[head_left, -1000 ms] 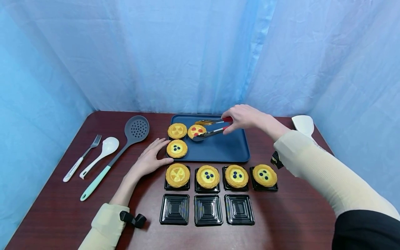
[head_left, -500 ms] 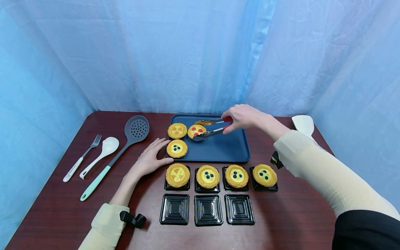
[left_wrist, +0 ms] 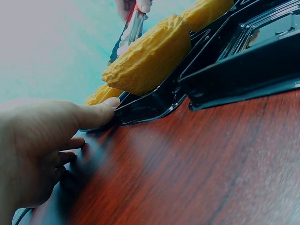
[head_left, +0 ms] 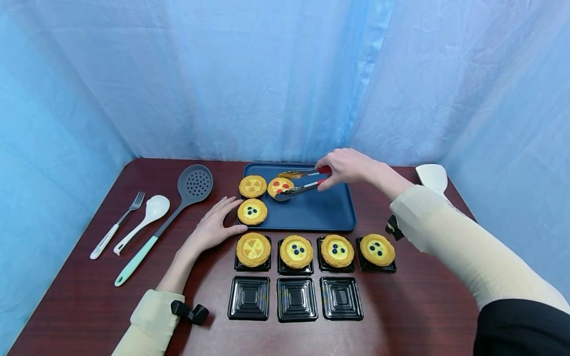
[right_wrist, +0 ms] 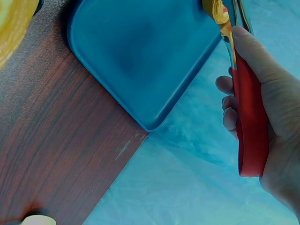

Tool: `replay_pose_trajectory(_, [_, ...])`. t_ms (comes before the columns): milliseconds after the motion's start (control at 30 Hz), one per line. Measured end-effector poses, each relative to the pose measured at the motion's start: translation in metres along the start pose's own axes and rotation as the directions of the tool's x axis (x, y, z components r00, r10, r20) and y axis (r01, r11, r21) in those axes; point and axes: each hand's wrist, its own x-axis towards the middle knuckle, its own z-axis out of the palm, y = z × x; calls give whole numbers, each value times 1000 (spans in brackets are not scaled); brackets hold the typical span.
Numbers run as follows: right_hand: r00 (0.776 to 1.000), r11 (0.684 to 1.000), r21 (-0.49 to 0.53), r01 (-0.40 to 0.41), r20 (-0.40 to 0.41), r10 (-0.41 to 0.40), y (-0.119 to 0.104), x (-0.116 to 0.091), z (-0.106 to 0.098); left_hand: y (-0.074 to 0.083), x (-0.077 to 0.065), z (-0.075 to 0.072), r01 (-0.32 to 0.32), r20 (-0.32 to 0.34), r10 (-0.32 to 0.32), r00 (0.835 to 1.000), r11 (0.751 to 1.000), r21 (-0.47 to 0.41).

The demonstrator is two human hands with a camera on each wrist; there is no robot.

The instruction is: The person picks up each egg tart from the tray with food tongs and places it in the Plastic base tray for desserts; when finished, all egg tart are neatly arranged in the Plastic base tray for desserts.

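My right hand (head_left: 345, 167) grips red-handled metal tongs (right_wrist: 251, 112) over the blue baking tray (head_left: 320, 210). The tongs' two arms lie either side of an egg tart with red toppings (head_left: 279, 187). At the tray's left edge my left hand (head_left: 216, 223) rests with fingers stretched out and thumb apart. Close to its fingertips sits a tart with blueberries (head_left: 252, 212) in the tray. Behind that one is a tart with yellow fruit wedges (head_left: 252, 186). In the left wrist view, the left thumb (left_wrist: 101, 112) is beside a black plastic box with a tart (left_wrist: 150, 56).
Before the tray stands a row of black boxes bearing tarts, among them a blueberry tart (head_left: 296, 251). Three tartless boxes, one a black box (head_left: 296, 299), are nearer. Left lie a fork (head_left: 117, 226), a white ladle (head_left: 153, 207) and a skimmer (head_left: 195, 183); right, a white spatula (head_left: 433, 179).
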Motion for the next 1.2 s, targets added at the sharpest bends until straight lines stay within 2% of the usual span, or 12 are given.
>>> replay_pose_trajectory(433, [1000, 1000, 0, -4, 4, 4, -1, 0, -1, -1, 0, 0, 4, -3, -4, 1000, 1000, -1])
replay_pose_trajectory(633, [1000, 1000, 17, 11, -3, -11, 1, -7, -5, 0, 1, 1, -1, -1, 1, 1000, 1000, 0])
replay_pose_trajectory(967, [997, 998, 7, 67, -29, -66, -17, -43, -24, 0, 2, -1, -15, 5, 15, 1000, 1000, -9])
replay_pose_trajectory(1100, [989, 991, 13, 133, -63, -131, -32, -61, -30, -2, 3, -1, -18, 7, 18, 1000, 1000, -5])
replay_pose_trajectory(1200, [974, 979, 2, 204, -102, -202, -43, -72, -32, -3, 3, -1, -18, 10, 18, 1000, 1000, -4])
